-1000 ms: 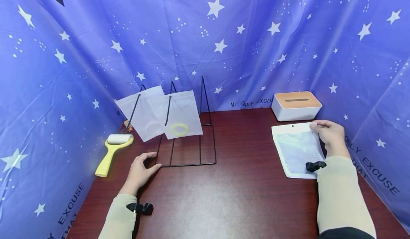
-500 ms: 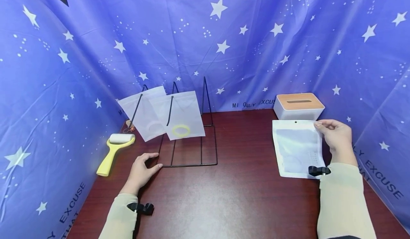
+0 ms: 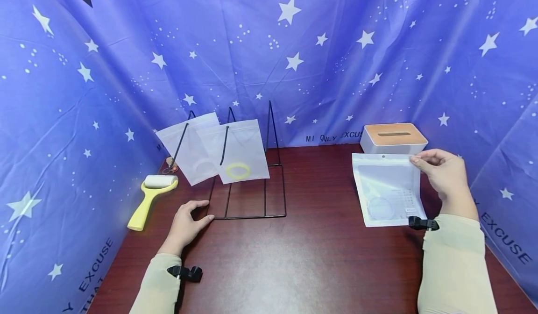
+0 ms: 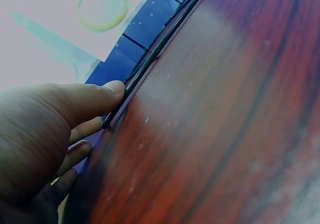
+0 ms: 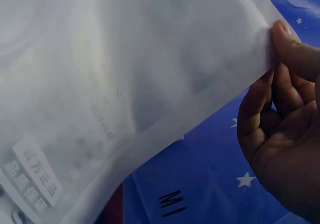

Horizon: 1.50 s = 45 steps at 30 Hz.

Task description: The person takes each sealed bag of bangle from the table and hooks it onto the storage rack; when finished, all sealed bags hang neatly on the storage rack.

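Note:
My right hand [image 3: 443,178] pinches the top right corner of a white-edged zip bag [image 3: 388,190], thumb in front and fingers curled behind. The bag hangs upright, with a small hole at its top and a faint round shape inside. At the left, my left hand [image 3: 187,225] holds the front left corner of a black wire rack [image 3: 252,217], its thumb against the rod [image 4: 155,51] in the left wrist view. Two frosted bags hang on the rack's prongs: the left bag [image 3: 185,150], and a front bag [image 3: 248,141] with a yellow ring [image 3: 238,171] showing through.
A tissue box [image 3: 395,135] with a wooden lid stands at the back right, partly behind the held bag. A yellow-handled lint roller [image 3: 147,206] lies left of the rack. Starry blue cloth [image 3: 319,71] surrounds the brown table [image 3: 319,258]. The rack's right prong [image 3: 270,127] bears no bag.
My right hand has raised the zip bag from near the table to a more upright pose, and it now overlaps the tissue box. My left hand stays at the rack corner.

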Each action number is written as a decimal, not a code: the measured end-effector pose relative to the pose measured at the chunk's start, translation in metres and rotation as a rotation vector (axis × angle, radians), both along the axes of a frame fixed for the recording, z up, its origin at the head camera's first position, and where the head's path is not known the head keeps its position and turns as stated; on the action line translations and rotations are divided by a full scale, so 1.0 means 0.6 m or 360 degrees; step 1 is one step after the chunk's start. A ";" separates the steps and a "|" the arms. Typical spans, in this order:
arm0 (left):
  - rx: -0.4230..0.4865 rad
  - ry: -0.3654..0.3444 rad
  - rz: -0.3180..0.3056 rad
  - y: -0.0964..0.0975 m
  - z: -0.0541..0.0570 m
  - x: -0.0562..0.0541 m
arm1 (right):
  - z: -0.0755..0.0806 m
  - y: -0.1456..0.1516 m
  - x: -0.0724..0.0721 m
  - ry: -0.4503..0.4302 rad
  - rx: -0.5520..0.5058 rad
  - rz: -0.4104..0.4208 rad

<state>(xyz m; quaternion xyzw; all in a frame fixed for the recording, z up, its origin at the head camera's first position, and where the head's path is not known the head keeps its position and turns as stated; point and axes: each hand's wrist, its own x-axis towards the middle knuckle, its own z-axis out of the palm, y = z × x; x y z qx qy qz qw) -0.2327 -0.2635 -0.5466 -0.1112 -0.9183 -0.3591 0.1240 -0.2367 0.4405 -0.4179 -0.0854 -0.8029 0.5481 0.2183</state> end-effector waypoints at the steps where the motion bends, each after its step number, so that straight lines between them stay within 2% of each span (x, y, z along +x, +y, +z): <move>1: -0.0001 0.0001 0.0000 0.000 0.000 0.000 | 0.002 0.000 0.001 0.0004 0.0014 0.0005; 5: -0.0005 0.0005 0.0004 -0.001 -0.001 -0.001 | 0.010 -0.006 0.005 0.0090 0.0003 0.0038; 8: -0.0016 0.0015 0.0008 -0.001 -0.001 -0.002 | 0.017 -0.012 0.007 0.0202 -0.0078 0.0104; 16: -0.0010 0.0013 0.0000 0.001 0.001 -0.001 | 0.031 -0.023 0.016 0.0502 -0.0501 0.0330; 22: -0.0030 0.0031 0.0002 0.002 0.002 -0.002 | 0.038 -0.031 0.017 0.0633 -0.0561 0.0343; 31: -0.0046 0.0010 0.0007 0.001 0.003 -0.003 | 0.048 -0.038 0.022 0.0670 -0.0709 0.0355; 37: -0.0067 0.0012 0.0005 0.001 0.003 -0.003 | 0.053 -0.038 0.025 0.0647 -0.0677 0.0286; 42: -0.0069 -0.0005 0.0006 0.001 0.003 -0.003 | 0.060 -0.041 0.030 0.0633 -0.0678 0.0289; 45: -0.0067 -0.0011 0.0006 0.001 0.004 -0.003 | 0.067 -0.045 0.034 0.0624 -0.0620 0.0269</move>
